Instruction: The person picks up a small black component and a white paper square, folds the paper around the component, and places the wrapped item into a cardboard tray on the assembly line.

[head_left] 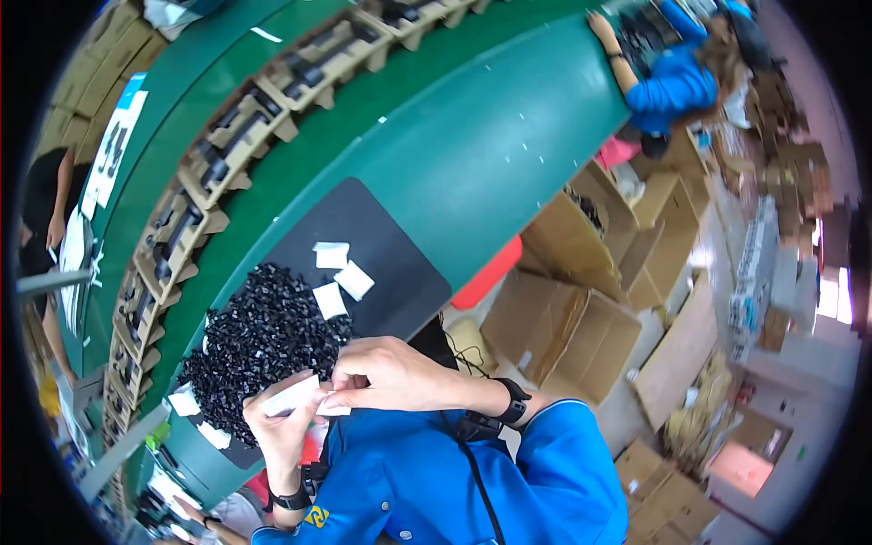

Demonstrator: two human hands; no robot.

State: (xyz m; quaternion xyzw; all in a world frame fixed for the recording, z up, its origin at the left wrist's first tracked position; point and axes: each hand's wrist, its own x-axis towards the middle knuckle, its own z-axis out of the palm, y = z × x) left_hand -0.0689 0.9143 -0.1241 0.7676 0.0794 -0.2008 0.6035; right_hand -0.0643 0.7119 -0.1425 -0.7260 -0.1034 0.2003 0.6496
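Observation:
My left hand [280, 425] grips a small white packet [292, 396] close to my chest. My right hand [386, 371] pinches the same packet's right end with its fingertips. Just beyond my hands lies a heap of small black plastic parts [263, 341] on a black mat [381, 245]. Three more white packets [338, 275] lie on the mat past the heap. Both wrists carry dark bands, and my sleeves are blue.
A green workbench [472, 154] curves away, with a green conveyor [300, 136] carrying cardboard trays [213, 163] of black items. Open cardboard boxes [581, 318] crowd the floor at right. A person in blue [677, 77] works at the far end; another stands at left [45, 218].

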